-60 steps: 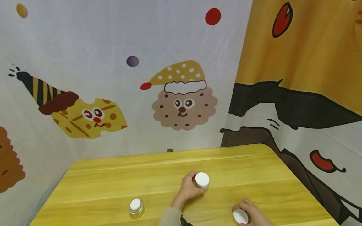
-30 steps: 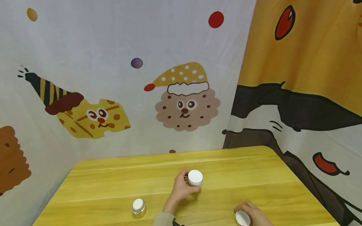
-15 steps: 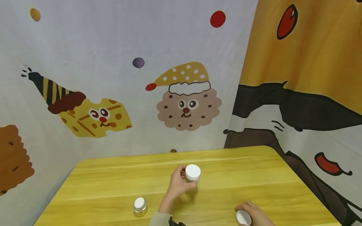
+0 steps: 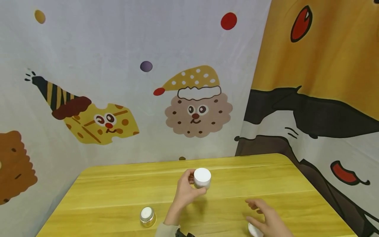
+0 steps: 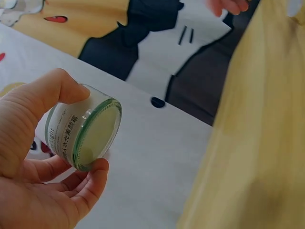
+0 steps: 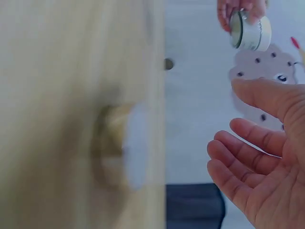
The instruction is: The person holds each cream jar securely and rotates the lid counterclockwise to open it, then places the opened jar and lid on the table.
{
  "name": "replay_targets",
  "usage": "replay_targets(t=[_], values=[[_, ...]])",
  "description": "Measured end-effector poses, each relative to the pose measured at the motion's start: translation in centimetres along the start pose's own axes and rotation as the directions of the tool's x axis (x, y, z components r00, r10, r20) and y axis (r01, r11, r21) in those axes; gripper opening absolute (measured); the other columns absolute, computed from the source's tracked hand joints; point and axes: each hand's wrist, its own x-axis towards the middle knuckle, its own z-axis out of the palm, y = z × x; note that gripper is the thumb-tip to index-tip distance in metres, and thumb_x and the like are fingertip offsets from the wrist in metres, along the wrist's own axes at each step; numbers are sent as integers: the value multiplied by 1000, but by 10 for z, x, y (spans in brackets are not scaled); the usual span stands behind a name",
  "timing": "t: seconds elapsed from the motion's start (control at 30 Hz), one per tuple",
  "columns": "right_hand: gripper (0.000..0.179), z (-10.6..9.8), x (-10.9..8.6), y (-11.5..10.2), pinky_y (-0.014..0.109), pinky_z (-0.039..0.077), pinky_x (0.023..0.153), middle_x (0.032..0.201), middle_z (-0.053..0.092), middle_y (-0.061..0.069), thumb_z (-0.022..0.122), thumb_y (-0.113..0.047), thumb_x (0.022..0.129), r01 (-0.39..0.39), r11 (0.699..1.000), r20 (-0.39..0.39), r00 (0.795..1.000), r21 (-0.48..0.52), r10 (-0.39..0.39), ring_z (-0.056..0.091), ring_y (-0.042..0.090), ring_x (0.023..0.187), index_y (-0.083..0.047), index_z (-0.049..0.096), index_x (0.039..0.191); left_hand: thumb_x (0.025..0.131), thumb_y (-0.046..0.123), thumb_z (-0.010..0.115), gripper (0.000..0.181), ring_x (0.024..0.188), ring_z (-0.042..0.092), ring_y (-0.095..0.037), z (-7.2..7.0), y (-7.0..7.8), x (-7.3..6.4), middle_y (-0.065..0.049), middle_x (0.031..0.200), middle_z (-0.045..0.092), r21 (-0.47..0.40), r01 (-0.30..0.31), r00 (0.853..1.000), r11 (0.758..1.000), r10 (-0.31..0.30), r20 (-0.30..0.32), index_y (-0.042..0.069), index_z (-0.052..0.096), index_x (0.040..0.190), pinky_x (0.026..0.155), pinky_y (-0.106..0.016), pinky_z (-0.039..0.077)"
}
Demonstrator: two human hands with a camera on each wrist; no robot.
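My left hand (image 4: 184,191) grips a white-lidded cream jar (image 4: 202,178) above the middle of the table, its shadow falling below. In the left wrist view, thumb and fingers curl round this cream jar (image 5: 78,129), whose label has dark lettering and whose glass base looks pale green. My right hand (image 4: 268,220) hovers with parted fingers over a second white-lidded jar (image 4: 254,229), partly hidden by it at the front edge of the view. That second jar (image 6: 121,148) appears blurred in the right wrist view, standing on the table apart from the fingers.
Left of my left arm stands a third jar (image 4: 147,216), with a white top and gold-toned clear body. The yellow wood-grain table (image 4: 118,187) ends at a white cloth wall (image 4: 112,39) printed with cartoon food. A dark watch (image 4: 183,233) shows at my left wrist.
My left hand has raised its cream jar off the table and shifted a little left and away. My right hand has let go of the second jar and lifted above it.
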Motion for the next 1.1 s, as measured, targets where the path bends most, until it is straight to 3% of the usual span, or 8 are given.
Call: replay_targets(t=[0.23, 0.43, 0.57, 0.77, 1.1], values=[[40, -7, 23, -33, 26, 51, 64, 94, 58, -13, 77, -10, 74, 47, 999, -172, 984, -3, -47, 54, 2, 83, -15, 62, 111, 64, 8, 79, 55, 89, 53, -18, -9, 23, 1, -9, 104, 58, -59, -20, 999, 998, 17, -46, -3, 55, 112, 74, -29, 48], [38, -14, 46, -60, 28, 53, 67, 96, 61, -12, 79, -9, 73, 87, 996, -246, 965, -14, -87, 59, 7, 83, -15, 64, 107, 64, 7, 79, 51, 87, 55, -19, -14, 35, 2, -10, 101, 60, -42, -24, 998, 999, 21, -66, -4, 57, 109, 73, -28, 50], [35, -15, 59, -73, 30, 53, 70, 98, 63, -10, 78, -10, 74, 90, 996, -275, 958, 11, -83, 60, 9, 84, -14, 65, 106, 65, 8, 78, 49, 87, 56, -20, -16, 41, 1, -10, 101, 60, -39, -29, 997, 999, 26, -74, -4, 57, 108, 74, -27, 50], [36, -13, 79, -89, 32, 53, 74, 97, 63, -8, 74, -12, 80, 68, 989, -293, 956, 133, -26, 60, 12, 87, -12, 62, 113, 66, 10, 77, 48, 86, 57, -20, -20, 50, -1, -10, 99, 61, -46, -42, 995, 998, 37, -96, -4, 57, 107, 75, -27, 49], [32, -9, 108, -108, 35, 54, 77, 96, 65, 0, 72, -9, 81, 117, 959, -309, 951, 257, -33, 62, 18, 88, -6, 63, 112, 65, 10, 78, 47, 84, 58, -19, -22, 57, -2, -9, 96, 62, -39, -62, 992, 997, 57, -113, -3, 58, 105, 73, -27, 50]])
